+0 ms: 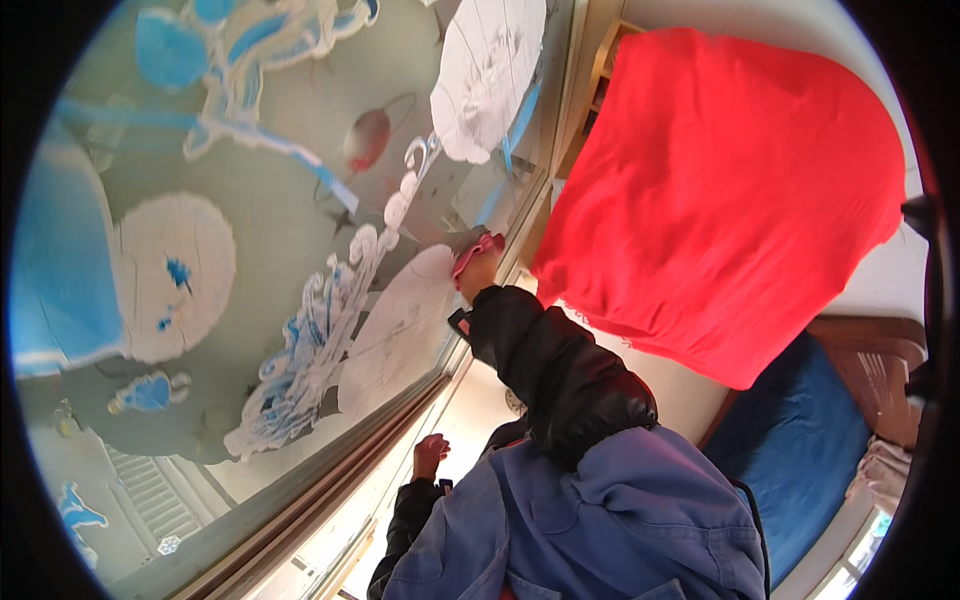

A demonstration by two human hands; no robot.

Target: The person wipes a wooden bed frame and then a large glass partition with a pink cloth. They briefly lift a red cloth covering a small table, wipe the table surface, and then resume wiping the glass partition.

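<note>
My right hand [478,276], in a black padded sleeve, reaches up to a large glass pane [292,180]. It grips a crumpled pink cloth [478,255] held against the glass, close to the pane's frame. White and blue decorations cover the pane: a large white oval [409,315] lies just left of the cloth, and a curling white-and-blue strip [315,337] runs beside it. My left hand [430,454] hangs lower, apart from the glass, its fingers curled; I see nothing in it, but its inner side is hidden.
A bright red cloth [720,187] drapes over a piece of wooden furniture [600,75] at right. Below it is a bed with a blue cover [787,457] and a brown headboard [870,360]. The window frame's brown ledge [322,487] runs diagonally at lower left.
</note>
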